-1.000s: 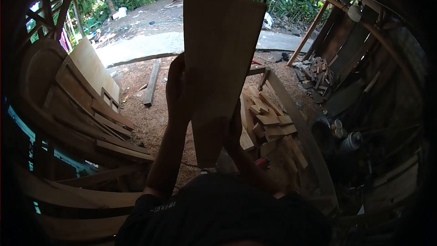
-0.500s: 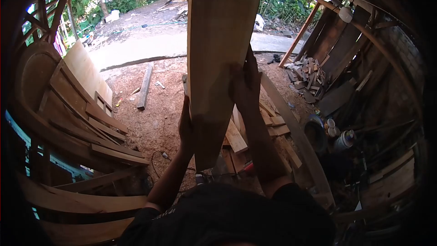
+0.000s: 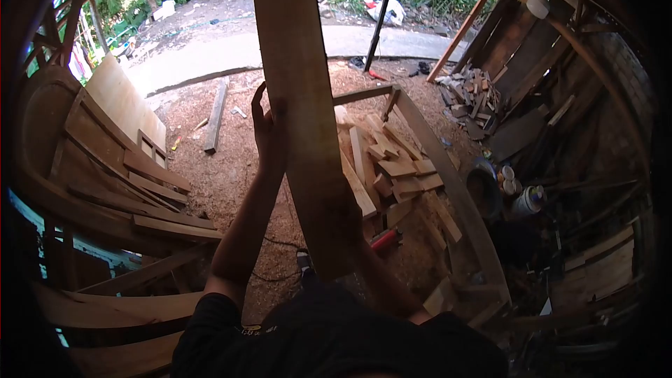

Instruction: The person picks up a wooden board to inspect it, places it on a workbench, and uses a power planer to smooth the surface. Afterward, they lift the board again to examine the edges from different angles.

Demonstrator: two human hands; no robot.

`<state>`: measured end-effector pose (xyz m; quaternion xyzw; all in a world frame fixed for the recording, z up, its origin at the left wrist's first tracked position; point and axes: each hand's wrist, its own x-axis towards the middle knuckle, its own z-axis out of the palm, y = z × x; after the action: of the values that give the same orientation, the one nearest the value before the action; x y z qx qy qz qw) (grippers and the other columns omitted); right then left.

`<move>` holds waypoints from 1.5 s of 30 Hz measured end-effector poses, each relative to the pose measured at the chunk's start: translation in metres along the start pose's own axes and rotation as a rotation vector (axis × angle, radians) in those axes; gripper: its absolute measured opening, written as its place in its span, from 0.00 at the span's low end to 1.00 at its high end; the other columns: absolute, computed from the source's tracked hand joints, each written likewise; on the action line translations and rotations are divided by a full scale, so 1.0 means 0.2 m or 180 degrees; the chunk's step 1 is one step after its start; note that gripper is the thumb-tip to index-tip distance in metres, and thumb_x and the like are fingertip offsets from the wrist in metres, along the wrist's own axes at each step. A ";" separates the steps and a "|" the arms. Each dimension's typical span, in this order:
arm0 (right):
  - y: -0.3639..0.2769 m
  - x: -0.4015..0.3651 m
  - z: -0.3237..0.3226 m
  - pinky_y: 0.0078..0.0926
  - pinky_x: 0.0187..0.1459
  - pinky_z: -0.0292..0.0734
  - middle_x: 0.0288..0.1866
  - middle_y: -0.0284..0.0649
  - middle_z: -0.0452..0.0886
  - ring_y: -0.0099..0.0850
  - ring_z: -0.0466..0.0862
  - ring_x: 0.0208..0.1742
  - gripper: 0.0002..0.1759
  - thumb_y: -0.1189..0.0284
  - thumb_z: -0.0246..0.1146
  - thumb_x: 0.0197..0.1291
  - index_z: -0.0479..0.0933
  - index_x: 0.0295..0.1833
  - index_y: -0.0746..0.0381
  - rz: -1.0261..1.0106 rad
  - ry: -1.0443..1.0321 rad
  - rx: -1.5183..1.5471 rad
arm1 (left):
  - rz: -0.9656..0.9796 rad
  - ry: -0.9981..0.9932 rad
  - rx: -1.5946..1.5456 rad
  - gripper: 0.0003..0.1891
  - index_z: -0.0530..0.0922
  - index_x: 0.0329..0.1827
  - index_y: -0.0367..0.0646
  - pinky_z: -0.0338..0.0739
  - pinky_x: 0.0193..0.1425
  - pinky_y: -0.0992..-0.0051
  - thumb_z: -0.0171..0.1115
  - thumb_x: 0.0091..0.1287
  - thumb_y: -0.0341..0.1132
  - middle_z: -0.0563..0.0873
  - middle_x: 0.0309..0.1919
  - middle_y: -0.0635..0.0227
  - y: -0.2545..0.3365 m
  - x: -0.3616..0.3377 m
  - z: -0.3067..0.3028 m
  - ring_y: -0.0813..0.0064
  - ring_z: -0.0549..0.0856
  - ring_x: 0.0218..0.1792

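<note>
A long, flat wooden board [image 3: 297,77] is raised in front of my chest, its far end running past the top of the view. My left hand [image 3: 269,133] grips its left edge about midway, with the thumb side against the face and fingertips showing beyond the edge. Lower down, my right hand [image 3: 350,220] holds the right edge close to the near end; it is in shadow and its fingers are mostly hidden. Below and right of the board lies a pile of cut wood pieces [image 3: 399,168] inside a wooden frame [image 3: 458,182].
A red tool-like object [image 3: 386,239] lies near my right forearm. Curved wooden panels [image 3: 98,161] lean at left, and a timber beam [image 3: 217,115] rests on the shavings-covered floor. Scrap wood [image 3: 476,101], cans [image 3: 528,201] and a dark post [image 3: 381,17] stand to the right.
The board has swung left at its far end. My left hand has moved up along its edge, and my right hand has slid down toward the near end, uncovering more of the wood pile.
</note>
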<state>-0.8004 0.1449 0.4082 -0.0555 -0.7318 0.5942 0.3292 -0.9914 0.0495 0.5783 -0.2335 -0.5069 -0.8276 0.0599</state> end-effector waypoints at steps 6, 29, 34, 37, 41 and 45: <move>0.17 -0.13 0.00 0.34 0.74 0.73 0.74 0.53 0.79 0.37 0.77 0.76 0.34 0.68 0.67 0.74 0.67 0.79 0.69 0.1066 -0.0104 -0.0360 | -0.1203 0.0322 0.0463 0.31 0.59 0.82 0.51 0.84 0.40 0.73 0.62 0.82 0.41 0.90 0.45 0.56 -0.52 -0.07 -0.20 0.74 0.89 0.40; 1.01 -0.34 -0.08 0.38 0.66 0.79 0.67 0.55 0.85 0.44 0.86 0.67 0.38 0.53 0.69 0.72 0.72 0.78 0.64 0.3174 -0.0460 -0.1052 | -0.2981 0.0492 0.0852 0.31 0.61 0.86 0.46 0.79 0.65 0.66 0.57 0.81 0.31 0.82 0.70 0.52 -1.97 -0.83 -0.85 0.62 0.85 0.63; 1.26 -0.11 -0.08 0.35 0.63 0.80 0.61 0.53 0.89 0.42 0.89 0.63 0.33 0.54 0.70 0.72 0.78 0.73 0.65 0.2891 -0.0399 -0.0810 | -0.3228 0.0263 0.1125 0.32 0.64 0.84 0.46 0.82 0.57 0.68 0.63 0.81 0.37 0.88 0.53 0.58 -1.87 -1.24 -0.91 0.68 0.86 0.53; 1.37 0.13 -0.02 0.27 0.59 0.80 0.57 0.43 0.90 0.27 0.87 0.57 0.29 0.63 0.69 0.74 0.77 0.74 0.65 0.3082 -0.0448 -0.0834 | -0.3745 0.0222 0.0716 0.32 0.64 0.84 0.45 0.83 0.53 0.72 0.64 0.80 0.36 0.88 0.49 0.61 -1.54 -1.30 -0.74 0.74 0.87 0.48; 1.65 0.40 0.07 0.28 0.60 0.80 0.60 0.45 0.90 0.30 0.88 0.58 0.28 0.63 0.69 0.73 0.78 0.73 0.65 0.2642 -0.0554 -0.1062 | -0.3211 0.0155 0.0960 0.31 0.66 0.83 0.45 0.84 0.52 0.71 0.65 0.79 0.35 0.88 0.49 0.60 -1.68 -1.18 -0.67 0.74 0.87 0.46; 1.87 0.41 0.07 0.30 0.63 0.80 0.62 0.48 0.89 0.35 0.88 0.61 0.28 0.61 0.68 0.74 0.78 0.73 0.64 0.2811 -0.0665 -0.1098 | -0.3404 0.0453 0.0706 0.32 0.65 0.83 0.48 0.84 0.51 0.71 0.65 0.78 0.31 0.89 0.49 0.60 -1.83 -1.09 -0.66 0.74 0.88 0.45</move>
<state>-0.9885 0.2791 0.1031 -0.3545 -0.7553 0.5495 -0.0437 -0.9648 0.0799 0.1330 0.1209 -0.6338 -0.6981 -0.3104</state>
